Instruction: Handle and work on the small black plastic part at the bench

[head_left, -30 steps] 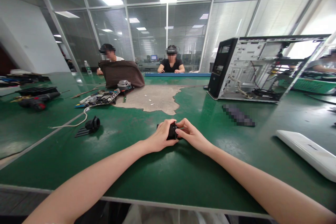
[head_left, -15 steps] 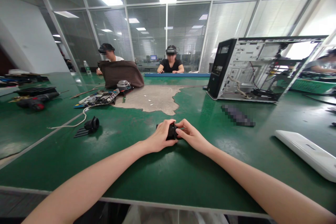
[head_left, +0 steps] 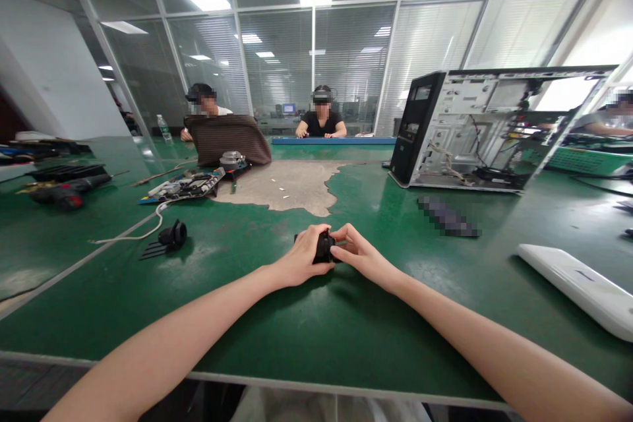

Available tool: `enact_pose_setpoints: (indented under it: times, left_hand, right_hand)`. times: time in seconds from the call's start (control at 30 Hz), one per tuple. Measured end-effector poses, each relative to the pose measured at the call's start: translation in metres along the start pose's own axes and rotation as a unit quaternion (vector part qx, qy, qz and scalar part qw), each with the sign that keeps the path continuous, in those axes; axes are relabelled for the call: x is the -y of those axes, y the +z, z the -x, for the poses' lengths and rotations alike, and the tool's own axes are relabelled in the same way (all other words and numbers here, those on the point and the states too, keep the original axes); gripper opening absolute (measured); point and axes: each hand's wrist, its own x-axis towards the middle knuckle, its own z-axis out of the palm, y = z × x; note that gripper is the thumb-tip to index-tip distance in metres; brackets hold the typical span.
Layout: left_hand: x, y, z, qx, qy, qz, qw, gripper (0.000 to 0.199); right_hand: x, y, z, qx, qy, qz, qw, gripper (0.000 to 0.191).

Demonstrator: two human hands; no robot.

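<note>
A small black part (head_left: 324, 248), partly round and of a kind I cannot make out, lies between my two hands just above the green tabletop or resting on it. My left hand (head_left: 302, 256) is wrapped over it from the left, hiding much of its body. From the right, my right hand (head_left: 361, 256) grips its round end with thumb and fingers bent together. Off to the left lies another black piece (head_left: 172, 235) with a round end and several flat prongs, apart from both hands.
An open computer case (head_left: 415, 132) stands at the back right. A white flat device (head_left: 578, 283) lies at right, near a blurred dark object (head_left: 448, 216). Circuit boards (head_left: 185, 186) and a power drill (head_left: 69, 190) are at left. Two people sit across the table; another is far right.
My right fingers have shifted very slightly at the round end of the black part. My left hand stays where it was.
</note>
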Motion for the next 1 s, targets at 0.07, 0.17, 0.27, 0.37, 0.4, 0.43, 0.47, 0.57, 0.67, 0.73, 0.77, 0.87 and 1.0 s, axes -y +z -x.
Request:
enact_pose_setpoints:
  times: [0.07, 0.17, 0.27, 0.37, 0.4, 0.43, 0.47, 0.57, 0.67, 0.73, 0.77, 0.87, 1.0]
  left_hand:
    - [0.0000, 0.0005, -0.0003, -0.002, -0.001, 0.000, 1.000, 0.065]
    - [0.0000, 0.0011, -0.0006, -0.002, -0.008, 0.004, 1.000, 0.065]
    - [-0.0001, 0.0011, -0.0008, -0.002, -0.007, 0.005, 1.000, 0.065]
    - [0.0001, 0.0006, -0.0006, -0.002, -0.005, 0.003, 1.000, 0.065]
    - [0.0001, 0.0005, -0.0005, -0.001, -0.005, 0.003, 1.000, 0.065]
    - [0.0002, 0.0004, -0.0005, 0.001, -0.004, 0.002, 1.000, 0.064]
    - [0.0002, 0.0004, -0.0004, 0.001, -0.003, 0.000, 1.000, 0.064]
    - [0.0001, 0.0008, -0.0004, -0.002, -0.002, 0.002, 1.000, 0.064]
    - [-0.0004, 0.0012, -0.0005, -0.006, -0.006, 0.006, 1.000, 0.065]
    - [-0.0007, 0.0012, -0.0006, -0.005, -0.010, 0.006, 1.000, 0.065]
    - [-0.0008, 0.0011, -0.0007, -0.004, -0.009, 0.006, 1.000, 0.064]
    - [-0.0007, 0.0007, -0.0009, -0.001, -0.003, 0.005, 1.000, 0.064]
    - [-0.0004, -0.0002, -0.0009, 0.004, -0.002, 0.000, 1.000, 0.064]
  right_hand:
    - [-0.0004, 0.0008, -0.0010, -0.016, 0.005, 0.009, 1.000, 0.021]
    - [-0.0041, 0.0009, -0.0036, -0.028, 0.008, 0.019, 0.999, 0.023]
    - [-0.0068, -0.0003, -0.0047, -0.029, 0.019, 0.025, 0.999, 0.026]
    - [-0.0047, -0.0018, -0.0030, -0.011, 0.018, 0.015, 1.000, 0.025]
    - [-0.0032, -0.0021, -0.0021, -0.001, 0.011, 0.008, 1.000, 0.026]
    - [-0.0016, -0.0024, -0.0012, 0.009, 0.005, 0.001, 1.000, 0.027]
    - [-0.0001, -0.0025, -0.0004, 0.013, 0.001, -0.004, 1.000, 0.027]
    - [0.0015, -0.0021, 0.0004, 0.001, 0.002, 0.000, 1.000, 0.023]
    - [-0.0012, -0.0013, -0.0012, -0.020, 0.006, 0.010, 1.000, 0.020]
    - [-0.0033, -0.0011, -0.0026, -0.027, 0.007, 0.012, 1.000, 0.022]
    - [-0.0039, -0.0011, -0.0031, -0.030, 0.011, 0.014, 0.999, 0.024]
    - [-0.0030, -0.0014, -0.0033, -0.027, 0.027, 0.014, 0.999, 0.028]
    - [0.0010, -0.0019, -0.0014, 0.003, 0.016, -0.006, 1.000, 0.027]
